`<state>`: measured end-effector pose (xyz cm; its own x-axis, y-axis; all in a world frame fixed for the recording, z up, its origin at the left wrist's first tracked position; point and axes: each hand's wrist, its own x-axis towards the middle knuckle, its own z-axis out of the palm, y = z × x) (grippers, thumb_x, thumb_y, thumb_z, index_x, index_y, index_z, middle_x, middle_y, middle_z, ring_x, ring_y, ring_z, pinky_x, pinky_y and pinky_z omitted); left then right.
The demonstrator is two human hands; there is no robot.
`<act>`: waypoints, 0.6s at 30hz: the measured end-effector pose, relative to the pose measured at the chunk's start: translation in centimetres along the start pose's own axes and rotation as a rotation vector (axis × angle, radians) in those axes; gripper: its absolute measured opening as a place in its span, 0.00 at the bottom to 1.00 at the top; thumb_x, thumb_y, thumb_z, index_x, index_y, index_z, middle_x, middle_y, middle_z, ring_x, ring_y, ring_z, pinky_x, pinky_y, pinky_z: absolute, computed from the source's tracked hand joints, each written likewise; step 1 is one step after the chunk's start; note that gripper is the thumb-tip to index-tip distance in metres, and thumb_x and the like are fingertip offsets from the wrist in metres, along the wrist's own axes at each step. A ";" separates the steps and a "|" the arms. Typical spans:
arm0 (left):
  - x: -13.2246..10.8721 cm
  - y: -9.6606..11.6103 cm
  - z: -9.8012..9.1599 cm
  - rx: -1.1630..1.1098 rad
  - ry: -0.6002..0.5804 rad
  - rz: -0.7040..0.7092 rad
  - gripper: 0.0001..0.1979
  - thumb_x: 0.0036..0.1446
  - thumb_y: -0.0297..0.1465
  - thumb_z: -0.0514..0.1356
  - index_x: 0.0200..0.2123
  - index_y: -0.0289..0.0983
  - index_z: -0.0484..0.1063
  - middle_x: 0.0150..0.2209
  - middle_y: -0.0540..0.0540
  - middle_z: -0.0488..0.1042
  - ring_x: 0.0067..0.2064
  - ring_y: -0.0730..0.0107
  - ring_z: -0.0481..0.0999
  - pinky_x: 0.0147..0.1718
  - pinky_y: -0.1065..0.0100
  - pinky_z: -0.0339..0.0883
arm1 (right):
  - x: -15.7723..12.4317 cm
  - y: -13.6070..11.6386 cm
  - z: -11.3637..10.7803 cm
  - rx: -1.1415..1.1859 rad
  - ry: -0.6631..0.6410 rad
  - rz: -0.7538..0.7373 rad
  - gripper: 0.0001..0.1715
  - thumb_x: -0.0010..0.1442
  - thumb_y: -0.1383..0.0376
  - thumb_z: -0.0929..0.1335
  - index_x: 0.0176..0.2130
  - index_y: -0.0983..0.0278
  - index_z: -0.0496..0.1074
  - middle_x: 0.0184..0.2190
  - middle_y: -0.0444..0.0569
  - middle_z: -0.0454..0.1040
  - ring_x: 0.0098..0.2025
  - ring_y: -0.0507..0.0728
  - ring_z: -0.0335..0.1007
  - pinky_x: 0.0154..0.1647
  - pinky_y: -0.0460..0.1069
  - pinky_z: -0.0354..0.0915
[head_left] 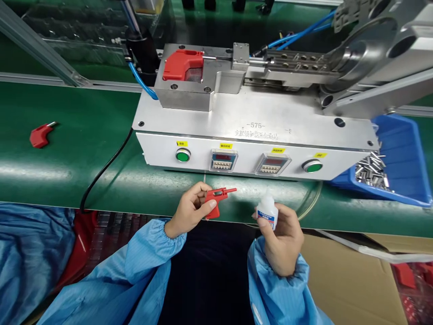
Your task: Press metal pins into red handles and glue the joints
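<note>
My left hand point(193, 208) pinches a small red pistol-shaped plastic part point(214, 204) by its grip, with its thin red barrel pointing right. In my right hand point(283, 238) is a small white glue bottle point(268, 211) with a blue and red label, held upright, nozzle up. A gap separates the bottle from the barrel. Both hands are at the bench's front edge, before the metal press machine point(257, 119). Another red part point(183, 64) sits in the machine's fixture, against a metal rod.
A red part with a metal tube point(41, 135) lies at left on the green bench point(101, 108). A blue bin point(406, 153) at right holds many metal tubes point(371, 170). Green buttons point(183, 155) line the machine's front. A black cable point(106, 169) crosses the bench. A cardboard box point(352, 275) stands below right.
</note>
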<state>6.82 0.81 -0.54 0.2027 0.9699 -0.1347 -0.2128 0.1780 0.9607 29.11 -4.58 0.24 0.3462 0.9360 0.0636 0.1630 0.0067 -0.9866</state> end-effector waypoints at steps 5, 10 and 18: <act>-0.2 -0.2 0.0 0.012 -0.017 0.028 0.24 0.64 0.53 0.70 0.36 0.38 0.70 0.23 0.54 0.72 0.21 0.77 0.65 0.21 0.75 0.61 | 0.6 -0.3 0.7 0.040 0.001 0.025 0.22 0.64 0.47 0.77 0.44 0.61 0.80 0.31 0.47 0.79 0.30 0.57 0.76 0.33 0.50 0.70; -0.2 -0.2 -0.1 0.017 -0.032 0.014 0.25 0.64 0.55 0.68 0.36 0.39 0.68 0.22 0.55 0.70 0.19 0.78 0.62 0.19 0.74 0.56 | 0.8 -0.6 1.2 0.111 0.012 0.062 0.23 0.67 0.45 0.74 0.43 0.62 0.77 0.23 0.42 0.71 0.25 0.54 0.70 0.29 0.49 0.67; -0.3 -0.6 -0.4 0.069 -0.032 0.054 0.23 0.66 0.53 0.67 0.37 0.39 0.69 0.22 0.55 0.70 0.21 0.76 0.64 0.21 0.73 0.58 | 0.9 -0.4 1.2 0.140 0.071 0.046 0.23 0.59 0.47 0.80 0.39 0.62 0.77 0.25 0.43 0.72 0.23 0.53 0.68 0.26 0.49 0.68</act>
<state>6.44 0.46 -1.14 0.2233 0.9718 -0.0758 -0.1577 0.1128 0.9810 28.20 -3.29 0.54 0.4158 0.9092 0.0233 0.0164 0.0181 -0.9997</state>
